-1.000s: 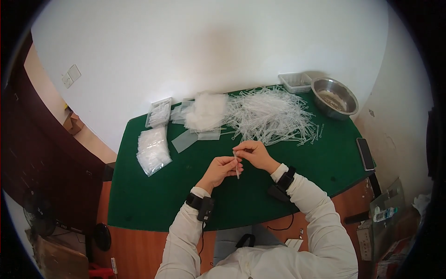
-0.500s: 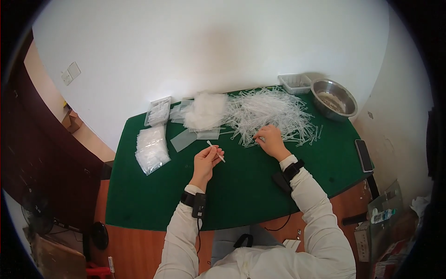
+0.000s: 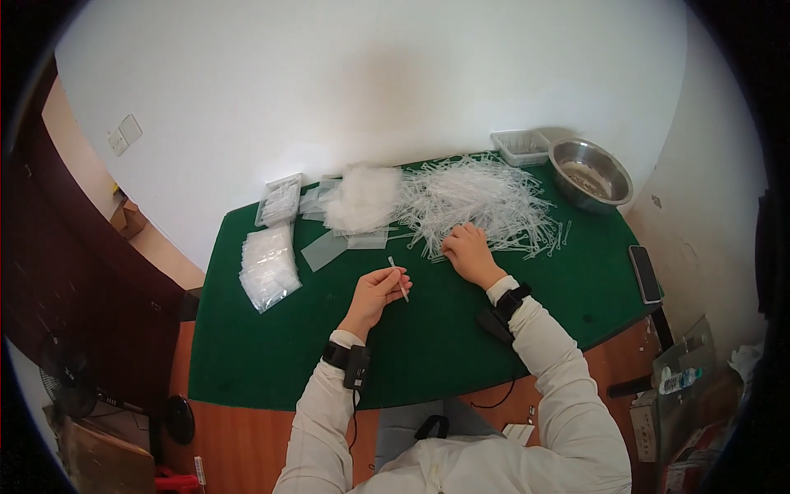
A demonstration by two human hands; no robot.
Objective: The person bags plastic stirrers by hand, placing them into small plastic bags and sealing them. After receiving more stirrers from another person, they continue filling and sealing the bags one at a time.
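A thin whitish plastic stick (image 3: 392, 262), or a slim bundle of them, slants out of my left hand (image 3: 377, 296), pinched between thumb and fingers above the table. Its ends show on both sides of the fingers. My right hand (image 3: 472, 255) lies at the near edge of a loose heap of clear plastic sticks (image 3: 477, 193), many with small ringed ends. Its fingers are curled together; whatever they grip is too small to make out. Left of the heap is a stack of clear plastic bags (image 3: 362, 198), with flat single bags (image 3: 325, 249) in front of it.
On the green-covered table (image 3: 329, 362), filled clear bags (image 3: 270, 267) lie at the left by a tray of white pieces (image 3: 280, 200). Another clear tray (image 3: 522, 146) and a steel bowl (image 3: 590, 174) stand back right. A phone (image 3: 644, 274) lies near the right edge.
My left hand has moved right and slightly toward me, and the stick in it stands steeper. My right hand has shifted a little left along the heap's near edge.
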